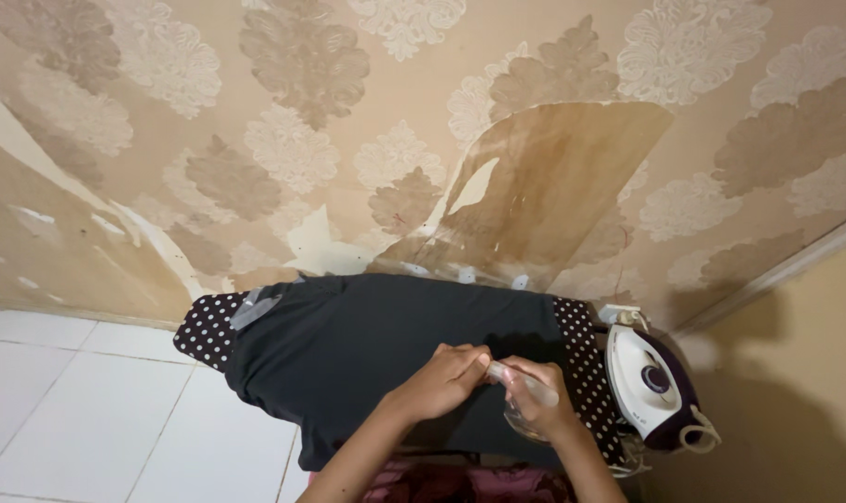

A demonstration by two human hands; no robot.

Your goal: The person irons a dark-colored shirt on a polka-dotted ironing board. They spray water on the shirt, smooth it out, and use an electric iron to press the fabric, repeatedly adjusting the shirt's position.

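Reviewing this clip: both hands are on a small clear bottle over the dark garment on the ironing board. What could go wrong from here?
1. The clear bottle is over the dark garment; if the left hand or right hand slips, it may spill there.
2. The iron stands at the board's end, close to the right elbow; a bump could topple it.

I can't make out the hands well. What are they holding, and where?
The right hand grips a small clear bottle around its body; the left hand pinches its top.
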